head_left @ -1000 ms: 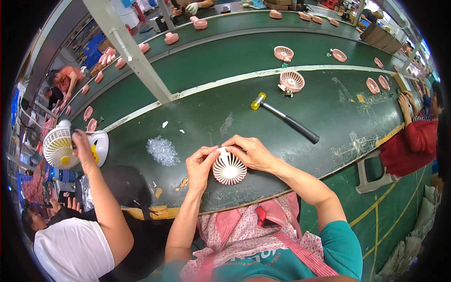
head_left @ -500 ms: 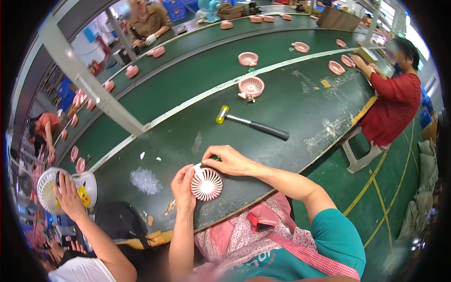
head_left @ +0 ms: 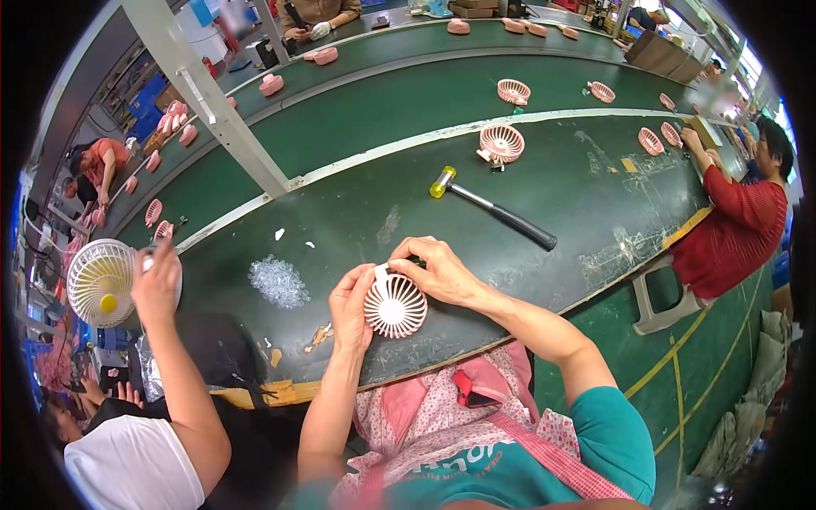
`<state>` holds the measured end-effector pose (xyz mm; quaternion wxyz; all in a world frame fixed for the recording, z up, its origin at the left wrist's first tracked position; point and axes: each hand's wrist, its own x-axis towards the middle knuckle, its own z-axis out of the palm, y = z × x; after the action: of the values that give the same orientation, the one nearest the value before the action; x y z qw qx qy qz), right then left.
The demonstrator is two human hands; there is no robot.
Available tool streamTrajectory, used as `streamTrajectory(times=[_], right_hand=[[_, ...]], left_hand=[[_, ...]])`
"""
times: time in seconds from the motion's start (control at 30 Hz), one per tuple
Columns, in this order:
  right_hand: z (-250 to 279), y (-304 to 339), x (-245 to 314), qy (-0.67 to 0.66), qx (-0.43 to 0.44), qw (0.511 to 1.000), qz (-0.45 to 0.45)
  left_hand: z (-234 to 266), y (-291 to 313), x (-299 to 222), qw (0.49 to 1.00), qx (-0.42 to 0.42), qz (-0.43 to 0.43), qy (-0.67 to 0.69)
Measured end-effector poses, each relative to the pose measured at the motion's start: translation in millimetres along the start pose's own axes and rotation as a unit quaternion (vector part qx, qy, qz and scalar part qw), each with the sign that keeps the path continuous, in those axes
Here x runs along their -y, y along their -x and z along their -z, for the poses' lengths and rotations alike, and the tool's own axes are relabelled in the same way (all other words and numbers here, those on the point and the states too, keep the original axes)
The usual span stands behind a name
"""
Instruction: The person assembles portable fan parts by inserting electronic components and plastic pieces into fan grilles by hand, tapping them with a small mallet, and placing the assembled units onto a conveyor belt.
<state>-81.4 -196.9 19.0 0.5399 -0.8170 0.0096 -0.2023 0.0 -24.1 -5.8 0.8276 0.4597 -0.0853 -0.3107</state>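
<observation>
Together, hands (head_left: pixel 348 308) (head_left: pixel 444 276) on slotted shell (head_left: pixel 396 309) — brown carton (head_left: pixel 653 54), contents hidden

A grey plastic stool (head_left: pixel 643 299) stands on the green floor (head_left: pixel 620 350) with yellow lines. At the far edge of the scratched dark-green counter (head_left: pixel 561 178) rises a pale metal post (head_left: pixel 210 106).

Right hand (head_left: pixel 442 274) masks part of the grille's (head_left: pixel 396 314) neck, neighbour's hand (head_left: pixel 155 287) blurring, and the top edge beheads a brown-shirted worker (head_left: pixel 327 12)!
</observation>
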Motion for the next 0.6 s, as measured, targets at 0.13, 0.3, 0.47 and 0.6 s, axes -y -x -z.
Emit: streamTrajectory(times=[0.13, 0.3, 0.47, 0.6], right_hand=[[11.8, -0.3, -2.3, -0.102, 0.065, 0.988, -0.095], [17.4, -3.3, -2.4, -0.091, 0.121, 0.985, -0.08], [32.5, -21.5, -2.3, -0.194, 0.019, 0.979, -0.054], [50.5, -47.4, -2.7, -0.068, -0.197, 0.973, 0.099]], left_hand=[[-1.3, -0.8, 1.8, 0.999, 0.002, -0.006, -0.035], [-3.4, 1.0, 3.2, 0.994, 0.017, -0.035, -0.101], [-7.7, 0.4, 5.4, 0.959, 0.005, -0.175, -0.223], [-6.0, -0.5, 10.3, 0.932, -0.003, -0.206, -0.297]])
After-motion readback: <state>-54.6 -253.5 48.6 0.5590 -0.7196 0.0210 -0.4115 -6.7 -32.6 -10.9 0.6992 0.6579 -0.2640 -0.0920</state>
